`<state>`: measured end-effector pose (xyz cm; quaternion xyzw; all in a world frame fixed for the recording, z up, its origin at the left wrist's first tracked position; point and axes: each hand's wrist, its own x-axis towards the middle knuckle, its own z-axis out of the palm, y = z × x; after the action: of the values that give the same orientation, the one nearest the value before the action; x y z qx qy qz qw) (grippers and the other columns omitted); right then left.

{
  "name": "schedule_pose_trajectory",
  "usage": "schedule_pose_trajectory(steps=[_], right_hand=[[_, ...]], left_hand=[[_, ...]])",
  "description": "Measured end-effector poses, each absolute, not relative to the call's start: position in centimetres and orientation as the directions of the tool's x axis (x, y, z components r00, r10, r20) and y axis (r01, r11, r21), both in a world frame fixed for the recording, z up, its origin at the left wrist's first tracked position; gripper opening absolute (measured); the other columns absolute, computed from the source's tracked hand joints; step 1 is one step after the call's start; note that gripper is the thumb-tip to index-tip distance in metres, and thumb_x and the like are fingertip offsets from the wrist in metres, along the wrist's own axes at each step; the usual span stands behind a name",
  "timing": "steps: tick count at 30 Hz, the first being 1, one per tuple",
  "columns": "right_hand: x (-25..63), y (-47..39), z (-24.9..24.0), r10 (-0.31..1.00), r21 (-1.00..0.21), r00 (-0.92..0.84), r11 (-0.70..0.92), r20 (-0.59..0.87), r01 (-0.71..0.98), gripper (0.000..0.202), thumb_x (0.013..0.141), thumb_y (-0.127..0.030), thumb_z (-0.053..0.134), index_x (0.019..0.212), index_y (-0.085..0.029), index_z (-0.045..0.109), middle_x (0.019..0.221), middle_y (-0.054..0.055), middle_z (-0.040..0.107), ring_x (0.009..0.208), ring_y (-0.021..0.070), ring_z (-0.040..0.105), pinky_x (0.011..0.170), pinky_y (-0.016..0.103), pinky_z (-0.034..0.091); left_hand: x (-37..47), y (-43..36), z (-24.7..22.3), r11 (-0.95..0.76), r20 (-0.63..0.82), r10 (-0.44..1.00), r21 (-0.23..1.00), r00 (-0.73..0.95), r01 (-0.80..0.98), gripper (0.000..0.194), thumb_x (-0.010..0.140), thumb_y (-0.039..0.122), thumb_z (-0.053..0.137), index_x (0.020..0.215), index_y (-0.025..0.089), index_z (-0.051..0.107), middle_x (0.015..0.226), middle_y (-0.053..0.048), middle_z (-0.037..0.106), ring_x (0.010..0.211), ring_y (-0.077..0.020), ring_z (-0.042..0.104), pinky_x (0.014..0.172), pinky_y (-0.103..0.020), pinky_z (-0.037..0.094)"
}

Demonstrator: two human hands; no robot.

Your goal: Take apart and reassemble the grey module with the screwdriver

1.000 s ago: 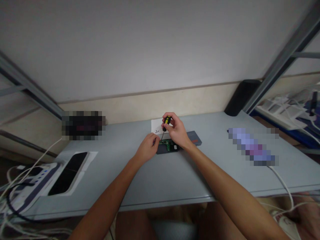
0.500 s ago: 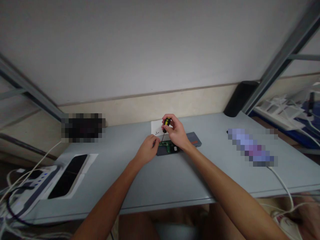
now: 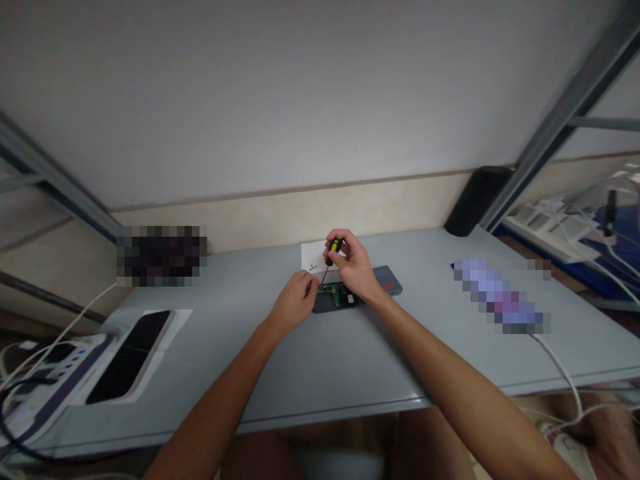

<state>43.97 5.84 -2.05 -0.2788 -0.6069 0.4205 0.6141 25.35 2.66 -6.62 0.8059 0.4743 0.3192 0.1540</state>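
My right hand (image 3: 354,267) is closed around the black-and-yellow handle of a screwdriver (image 3: 334,248). The screwdriver leans, its thin shaft running down to the upper left part of a green circuit board (image 3: 330,292). That board sits in an opened dark grey casing (image 3: 324,305) on the table. With its fingers bent together, my left hand (image 3: 296,299) grips the casing's left end; its fingertips are close to the screwdriver tip. Behind the hands lies a white sheet of paper (image 3: 310,253) with several tiny dark screws (image 3: 313,267) on it. A grey cover-like piece (image 3: 387,277) is partly hidden by my right wrist.
On the left, a phone (image 3: 131,357) lies on white paper beside a power strip (image 3: 65,373) with cables. A black cylinder (image 3: 473,203) stands at the back right. A blurred-out object (image 3: 500,297) with a white cable lies on the right of the grey table (image 3: 350,373).
The view has shifted slightly. Both hands, the screwdriver and the casing keep nearly the same places relative to each other.
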Motion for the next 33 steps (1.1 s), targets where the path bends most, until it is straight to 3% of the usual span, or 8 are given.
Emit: schedule_pose_trajectory(steps=[16, 33], right_hand=[[44.19, 5.81, -1.80, 0.829, -0.828, -0.097, 0.528, 0.551, -0.188, 0.029, 0.086, -0.016, 0.064, 0.113, -0.026, 0.062, 0.102, 0.001, 0.060, 0.090, 0.0157, 0.062, 0.076, 0.031, 0.051], [44.01, 5.73, -2.07, 0.827, -0.834, -0.125, 0.531, 0.548, -0.146, 0.027, 0.088, -0.019, 0.063, 0.114, -0.027, 0.061, 0.103, 0.002, 0.059, 0.096, 0.0179, 0.061, 0.076, 0.031, 0.052]], left_hand=[[25.34, 2.81, -6.64, -0.507, 0.371, 0.860, 0.547, 0.349, 0.666, 0.030, 0.110, 0.026, 0.043, 0.092, 0.021, 0.066, 0.099, -0.009, 0.070, 0.100, -0.0258, 0.066, 0.099, -0.044, 0.055], [25.28, 2.83, -6.55, -0.507, 0.368, 0.861, 0.556, 0.352, 0.658, 0.029, 0.109, 0.024, 0.044, 0.092, 0.021, 0.067, 0.098, -0.009, 0.070, 0.099, -0.0252, 0.067, 0.098, -0.042, 0.055]])
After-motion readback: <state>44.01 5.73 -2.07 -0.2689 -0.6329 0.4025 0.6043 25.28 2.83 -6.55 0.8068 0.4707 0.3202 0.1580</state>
